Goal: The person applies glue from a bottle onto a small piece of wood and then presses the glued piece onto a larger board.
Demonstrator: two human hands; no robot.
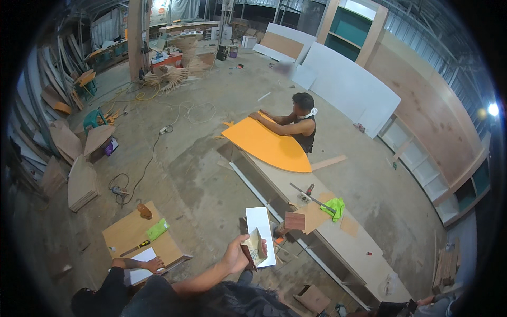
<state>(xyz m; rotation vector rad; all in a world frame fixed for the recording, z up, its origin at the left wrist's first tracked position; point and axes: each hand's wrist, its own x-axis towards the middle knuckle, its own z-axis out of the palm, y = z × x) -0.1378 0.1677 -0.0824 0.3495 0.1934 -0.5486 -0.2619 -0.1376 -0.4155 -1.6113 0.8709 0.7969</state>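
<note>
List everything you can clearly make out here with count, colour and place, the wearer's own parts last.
long cabinet: 1, pale grey top, centre to lower right
orange panel: 1, orange, over the cabinet's far end
lime cloth: 1, bright green, on the cabinet
co-worker: 1, dark top, behind the orange panel
curved board: 1, white, upper right
green stool: at least 1, green, left
low wooden table: 1, tan, lower left
white panel: 1, white, lower centre
folded piece: 1, brown and cream, before the white panel
left hand: 1, bare, gripping the folded piece
</note>
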